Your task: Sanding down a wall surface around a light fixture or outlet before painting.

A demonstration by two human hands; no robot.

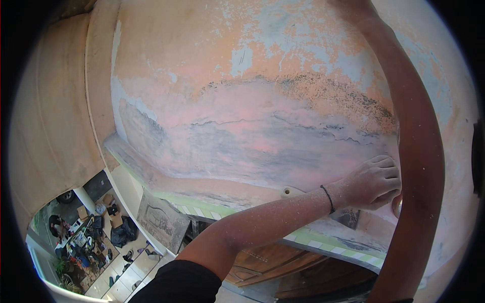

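Note:
A large curved surface (252,141) fills the view, with worn orange, pale blue-grey and pink patches, dark scratches and thin cracks. Dusted with pale powder, my left hand (371,182) rests at its lower right, fingers curled in. My right forearm crosses in front of the left fingertips, so anything they grip is hidden. Just below them shows part of a small round copper-coloured thing (397,206). My right hand (353,11) reaches up to the top edge, where its fingers are cut off and blurred.
Along the surface's lower edge runs a ledge with a pale green and white striped band (323,246). A small knob with a hole (287,191) sits above it. Below is brown carved wood (268,262). Far down at left, a person (56,227) is beside cluttered belongings, a black bag (124,231) and shoes.

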